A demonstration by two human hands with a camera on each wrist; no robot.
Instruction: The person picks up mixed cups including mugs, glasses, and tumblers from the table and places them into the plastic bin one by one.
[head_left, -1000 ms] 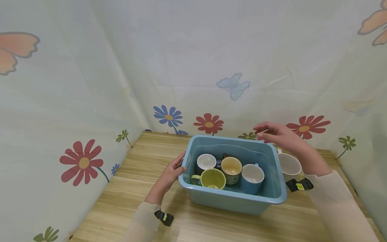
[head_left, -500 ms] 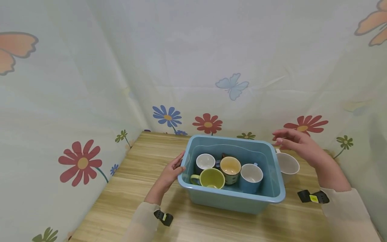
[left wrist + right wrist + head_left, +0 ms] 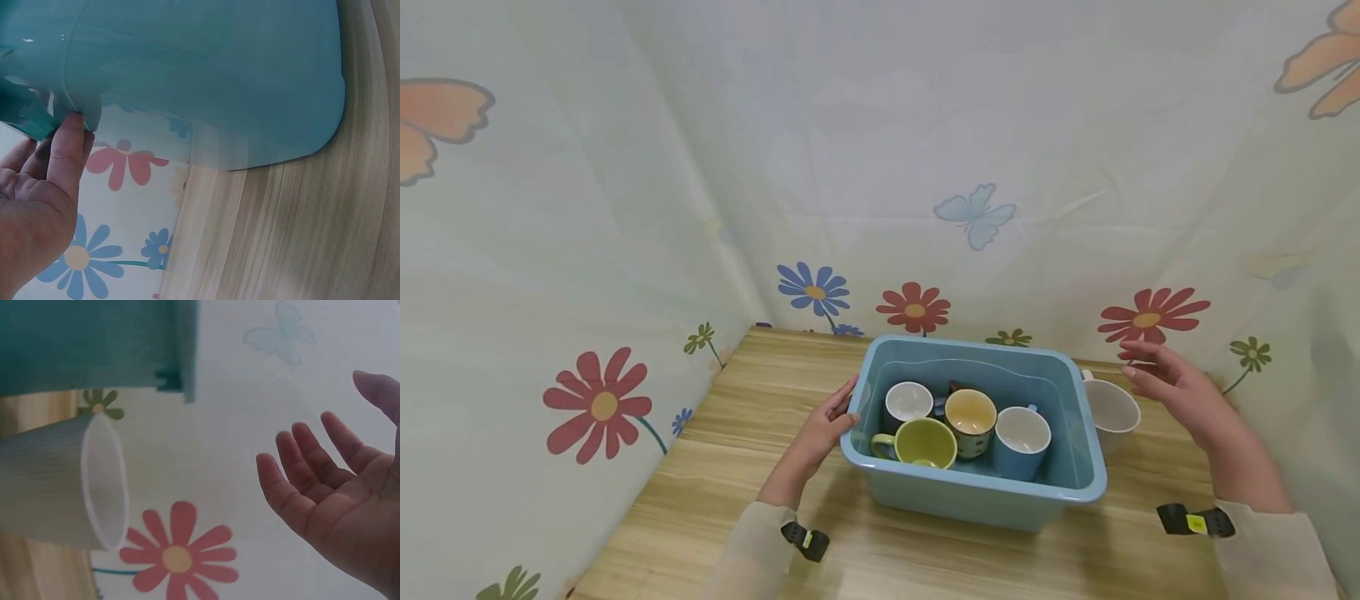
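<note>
A light-blue plastic tub (image 3: pixel 955 492) stands on the table with several mugs inside. Among these are a yellow-green mug (image 3: pixel 925 443), a dark mug with a white inside (image 3: pixel 910 403), a patterned mug with a cream inside (image 3: pixel 972 425) and a blue mug with a white inside (image 3: pixel 1021 446). My left hand (image 3: pixel 820 429) holds the tub's left rim, thumb at the top edge and fingers (image 3: pixel 65 153) against the outside below it. Outside the tub, on its right, stands a white mug (image 3: pixel 1112 408). My right hand (image 3: pixel 1183 400) hovers beside that mug, holding nothing, fingers loosely bent.
The wood-grain table (image 3: pixel 700 508) reaches left and in front of the tub. A floral cloth backdrop (image 3: pixel 850 167) rises close behind the table and along both sides. In the right wrist view, the white mug (image 3: pixel 103 481) sits beside the tub's wall (image 3: pixel 94 344).
My right hand has moved right and down, from above the tub's back right corner to beside the white mug. The left hand, tub and mugs have stayed put.
</note>
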